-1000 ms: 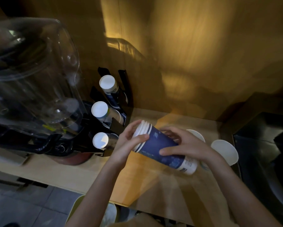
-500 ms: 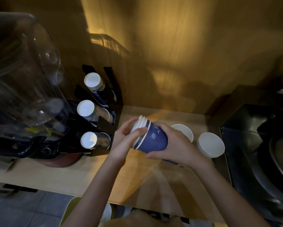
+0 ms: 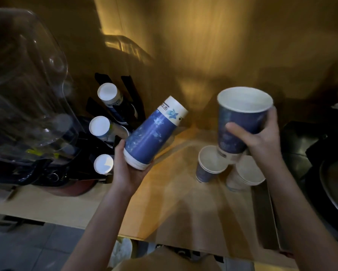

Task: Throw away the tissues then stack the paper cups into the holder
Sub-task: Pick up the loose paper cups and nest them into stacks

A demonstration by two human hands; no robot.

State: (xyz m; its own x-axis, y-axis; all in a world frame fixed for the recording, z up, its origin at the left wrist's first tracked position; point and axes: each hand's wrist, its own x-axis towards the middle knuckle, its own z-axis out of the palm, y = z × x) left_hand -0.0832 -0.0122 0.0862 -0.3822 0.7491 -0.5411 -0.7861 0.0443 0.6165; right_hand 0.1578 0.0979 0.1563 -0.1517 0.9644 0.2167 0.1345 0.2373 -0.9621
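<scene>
My left hand (image 3: 128, 167) grips a nested stack of blue paper cups (image 3: 154, 133) by its rims, bottom end tilted up and to the right. My right hand (image 3: 262, 137) holds another blue cup stack (image 3: 240, 122) upright, mouth open toward me. Below it two short cup stacks stand on the wooden counter, one blue (image 3: 208, 165), one pale (image 3: 246, 175). The black cup holder (image 3: 123, 106) stands left of my left hand, with three rows of cups showing white bottoms (image 3: 107, 92).
A large clear plastic dome (image 3: 25, 89) on a dark base fills the left side. A dark metal appliance (image 3: 320, 163) stands at the right. Wooden wall behind. The counter edge (image 3: 164, 237) runs near me, with a bin holding white tissue (image 3: 123, 249) below it.
The single stack held by both hands has come apart into two. My left hand turned its part bottom-up toward the holder; my right hand lifted its part up and to the right.
</scene>
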